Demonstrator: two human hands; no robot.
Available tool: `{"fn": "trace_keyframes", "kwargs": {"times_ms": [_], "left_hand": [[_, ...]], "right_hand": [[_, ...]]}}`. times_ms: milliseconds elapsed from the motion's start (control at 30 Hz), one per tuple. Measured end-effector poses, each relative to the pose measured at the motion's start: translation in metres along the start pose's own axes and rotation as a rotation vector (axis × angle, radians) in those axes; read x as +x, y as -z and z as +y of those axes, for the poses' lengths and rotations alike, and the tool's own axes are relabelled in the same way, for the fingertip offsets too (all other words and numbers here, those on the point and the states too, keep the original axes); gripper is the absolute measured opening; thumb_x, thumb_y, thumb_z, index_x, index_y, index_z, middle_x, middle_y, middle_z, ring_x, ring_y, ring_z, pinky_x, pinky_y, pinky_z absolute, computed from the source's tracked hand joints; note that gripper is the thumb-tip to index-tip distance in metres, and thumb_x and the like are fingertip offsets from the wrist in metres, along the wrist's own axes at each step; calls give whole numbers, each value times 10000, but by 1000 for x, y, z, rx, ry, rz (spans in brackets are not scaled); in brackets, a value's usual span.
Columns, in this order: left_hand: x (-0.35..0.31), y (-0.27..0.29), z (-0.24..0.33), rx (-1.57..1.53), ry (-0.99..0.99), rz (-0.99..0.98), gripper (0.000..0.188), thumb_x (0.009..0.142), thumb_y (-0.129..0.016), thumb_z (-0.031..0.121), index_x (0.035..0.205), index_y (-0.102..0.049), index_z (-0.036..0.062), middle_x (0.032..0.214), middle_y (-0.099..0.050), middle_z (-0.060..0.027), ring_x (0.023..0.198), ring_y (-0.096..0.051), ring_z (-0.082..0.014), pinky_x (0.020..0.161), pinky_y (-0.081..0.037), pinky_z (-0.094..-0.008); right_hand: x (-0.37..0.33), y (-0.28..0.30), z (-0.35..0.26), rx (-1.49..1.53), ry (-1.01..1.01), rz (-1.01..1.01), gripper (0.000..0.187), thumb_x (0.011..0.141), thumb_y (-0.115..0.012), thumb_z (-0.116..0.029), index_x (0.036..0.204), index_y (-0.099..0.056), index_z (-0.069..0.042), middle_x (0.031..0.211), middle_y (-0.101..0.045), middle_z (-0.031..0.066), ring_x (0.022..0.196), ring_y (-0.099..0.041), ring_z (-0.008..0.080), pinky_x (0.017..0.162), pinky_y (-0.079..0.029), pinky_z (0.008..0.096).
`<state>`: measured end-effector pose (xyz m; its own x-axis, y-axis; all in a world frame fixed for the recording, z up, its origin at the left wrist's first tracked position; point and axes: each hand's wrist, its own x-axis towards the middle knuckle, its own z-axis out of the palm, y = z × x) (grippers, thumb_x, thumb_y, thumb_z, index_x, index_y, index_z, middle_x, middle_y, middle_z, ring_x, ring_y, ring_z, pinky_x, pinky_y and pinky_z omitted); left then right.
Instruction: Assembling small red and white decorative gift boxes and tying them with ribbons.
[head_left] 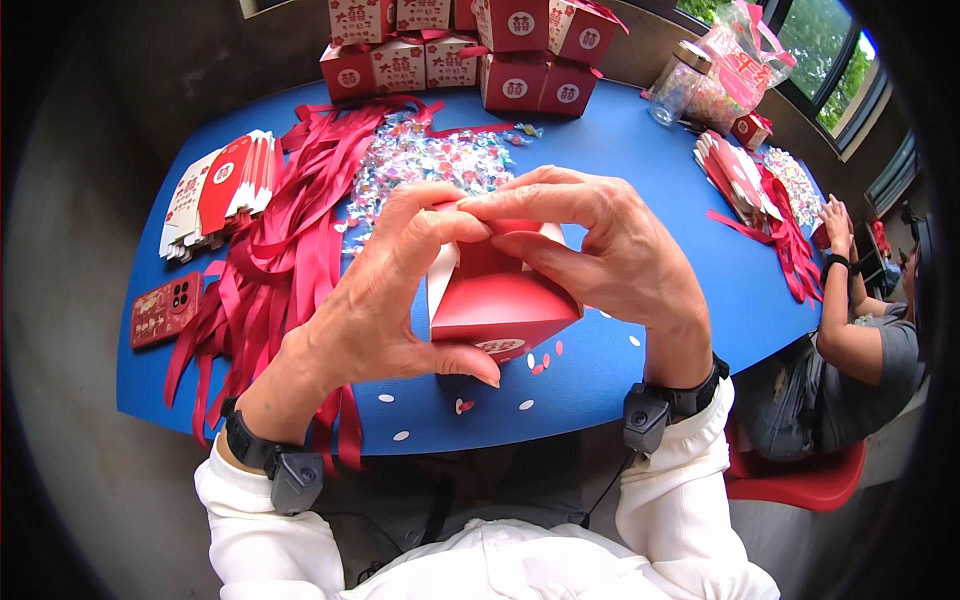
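Over 6 o'clock side of table (655, 150), left hand (375, 290) and right hand (615, 235) clamped on box (500, 305), meeting over its top; possible fault: creased flaps (440, 270), caused by uneven pinching pressure.

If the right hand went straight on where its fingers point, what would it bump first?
The left hand, probably at its fingers. The right hand points left over the red box; both hands may be touching, depth is unclear.

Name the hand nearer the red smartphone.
Left. The left hand is right of the red smartphone, across ribbons; the right hand is farther right, at the upper right of the red box.
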<state>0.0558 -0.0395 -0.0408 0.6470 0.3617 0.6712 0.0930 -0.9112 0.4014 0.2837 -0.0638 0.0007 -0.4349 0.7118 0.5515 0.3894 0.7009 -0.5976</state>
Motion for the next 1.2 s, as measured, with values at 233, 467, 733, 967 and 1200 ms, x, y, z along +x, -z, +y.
{"fn": "trace_keyframes", "kwargs": {"times_ms": [233,467,733,967,1200], "left_hand": [[2,-3,2,14,-4,-21,988,594,-892,580,1342,-477,85,1353,-426,-217,1295,-423,-405,1033,-430,-516],[-1,-2,0,-13,-10,-8,1005,593,-896,572,1353,-462,78,1355,-421,-213,1282,-438,-400,1022,-447,-503],[1,-3,0,11,-14,-7,1024,568,-905,574,1340,-464,66,1340,-429,-202,1243,-464,-386,1014,-450,-485],[1,-1,3,21,13,-6,1029,556,-912,569,1338,-475,62,1325,-431,-202,1226,-477,-385,1008,-450,-482],[2,-4,1,41,7,15,1082,539,-915,582,1368,-445,68,1331,-433,-206,1227,-482,-387,1010,-449,-484]], "right_hand": [[5,5,-6,-277,-8,-35,382,791,-775,-98,1167,-706,-85,989,-722,141,868,-713,283,771,-564,356],[13,0,-16,-450,-47,-72,429,758,-805,-156,1173,-709,-109,931,-712,126,842,-700,299,729,-550,377],[13,1,-22,-628,-44,-171,443,758,-794,-205,1188,-715,-137,911,-710,88,842,-685,277,738,-519,396],[15,8,-12,-598,14,-281,448,807,-729,-133,1249,-668,-94,983,-722,95,897,-679,306,810,-503,414],[10,5,-11,-485,37,-173,452,843,-704,-84,1284,-611,-50,971,-714,133,936,-673,343,794,-509,433]]}}
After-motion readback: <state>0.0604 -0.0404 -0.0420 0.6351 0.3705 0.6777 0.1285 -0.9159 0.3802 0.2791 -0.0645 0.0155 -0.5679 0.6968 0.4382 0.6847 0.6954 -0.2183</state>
